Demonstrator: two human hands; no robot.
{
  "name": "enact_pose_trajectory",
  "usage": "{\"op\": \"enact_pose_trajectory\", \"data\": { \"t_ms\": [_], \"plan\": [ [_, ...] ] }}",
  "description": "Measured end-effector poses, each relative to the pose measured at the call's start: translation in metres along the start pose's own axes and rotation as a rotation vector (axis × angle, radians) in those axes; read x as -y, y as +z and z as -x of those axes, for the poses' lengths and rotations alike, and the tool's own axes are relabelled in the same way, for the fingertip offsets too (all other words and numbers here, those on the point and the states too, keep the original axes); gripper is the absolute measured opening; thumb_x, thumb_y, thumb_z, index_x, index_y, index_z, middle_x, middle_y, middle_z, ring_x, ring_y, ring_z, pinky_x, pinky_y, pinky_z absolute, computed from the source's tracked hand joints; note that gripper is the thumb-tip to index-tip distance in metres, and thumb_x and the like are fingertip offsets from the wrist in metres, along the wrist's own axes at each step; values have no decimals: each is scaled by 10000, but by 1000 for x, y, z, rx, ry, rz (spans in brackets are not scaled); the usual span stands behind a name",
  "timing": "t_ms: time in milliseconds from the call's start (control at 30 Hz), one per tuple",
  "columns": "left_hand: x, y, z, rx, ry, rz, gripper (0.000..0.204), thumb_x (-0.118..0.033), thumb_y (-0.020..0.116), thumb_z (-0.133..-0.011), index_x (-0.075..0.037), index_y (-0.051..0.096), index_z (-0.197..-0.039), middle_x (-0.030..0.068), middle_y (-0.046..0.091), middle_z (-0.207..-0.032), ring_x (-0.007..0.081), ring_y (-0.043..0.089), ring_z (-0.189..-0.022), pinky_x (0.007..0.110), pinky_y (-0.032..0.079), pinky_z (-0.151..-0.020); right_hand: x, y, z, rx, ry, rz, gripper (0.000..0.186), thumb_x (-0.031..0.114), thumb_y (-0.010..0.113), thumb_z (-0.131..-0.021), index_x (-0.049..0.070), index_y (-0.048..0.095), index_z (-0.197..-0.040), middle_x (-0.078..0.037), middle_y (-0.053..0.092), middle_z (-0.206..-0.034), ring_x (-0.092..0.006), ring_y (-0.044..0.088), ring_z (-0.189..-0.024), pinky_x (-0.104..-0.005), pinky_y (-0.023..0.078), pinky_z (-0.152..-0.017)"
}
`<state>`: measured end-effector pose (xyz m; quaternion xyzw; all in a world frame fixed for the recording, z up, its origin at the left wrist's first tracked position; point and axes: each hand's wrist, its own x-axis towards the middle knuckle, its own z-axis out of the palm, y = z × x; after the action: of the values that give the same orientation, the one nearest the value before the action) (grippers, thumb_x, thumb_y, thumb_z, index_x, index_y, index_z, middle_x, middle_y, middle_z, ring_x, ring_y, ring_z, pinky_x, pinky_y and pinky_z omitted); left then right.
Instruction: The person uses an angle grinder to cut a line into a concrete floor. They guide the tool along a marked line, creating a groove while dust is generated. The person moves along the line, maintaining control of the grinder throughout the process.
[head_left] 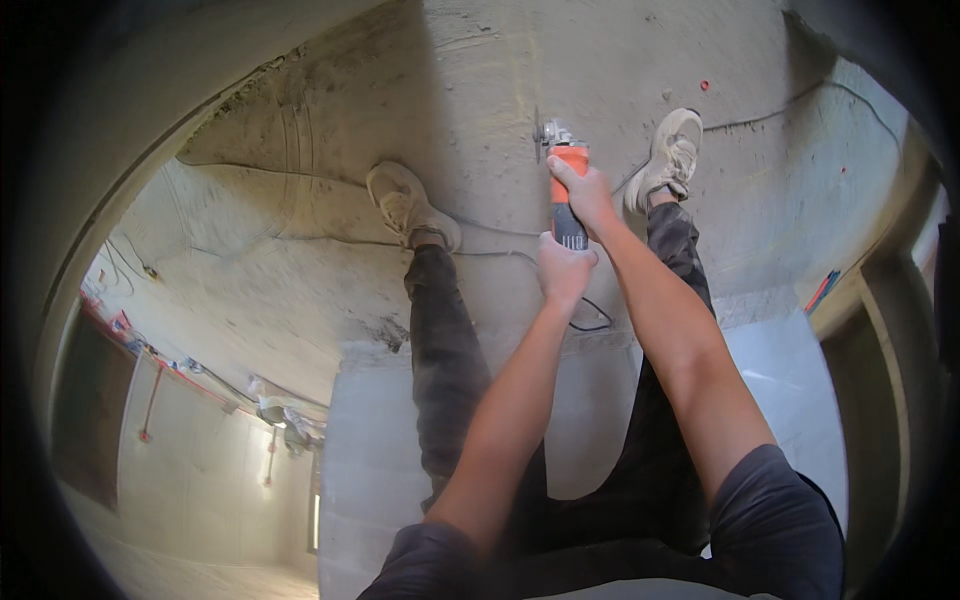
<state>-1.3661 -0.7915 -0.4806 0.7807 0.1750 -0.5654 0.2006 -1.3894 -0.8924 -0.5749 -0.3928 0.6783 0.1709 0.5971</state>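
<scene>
Grinder [570, 228] above the floor [490, 120]

My left hand [565, 270] wraps its near end; my right hand [592, 198] clasps its orange middle.

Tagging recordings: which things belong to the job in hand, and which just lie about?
In use:
orange angle grinder, in left hand and right hand
dark cable loop, probably its lead

Apparently lying about:
red ring
red and blue strips
</scene>
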Motion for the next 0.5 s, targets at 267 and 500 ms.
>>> {"op": "enact_pose_trajectory", "data": {
  "t_ms": [267, 500],
  "plan": [
    [20, -85, 10, -30, 235, -110, 405, -67, 812, -679, 35, 641, -1032, 117, 733, -907, 239, 717, -829, 386, 564, -794, 22, 61, 65, -105, -39, -217, 628, 566, 867, -895, -37, 753, -1028, -133, 781, -925, -214, 742, -788, -400, 578, -716],
    [2, -180, 6, 87, 380, -391, 394, -100, 826, -700, 17, 626, -1019, 93, 719, -862, 189, 687, -714, 350, 546, -669, 48, 112, 110, -243, -30, -521, 562, 567, 863, -913, 17, 765, -977, -82, 752, -857, -182, 707, -764, -381, 563, -721]
  ]
}}
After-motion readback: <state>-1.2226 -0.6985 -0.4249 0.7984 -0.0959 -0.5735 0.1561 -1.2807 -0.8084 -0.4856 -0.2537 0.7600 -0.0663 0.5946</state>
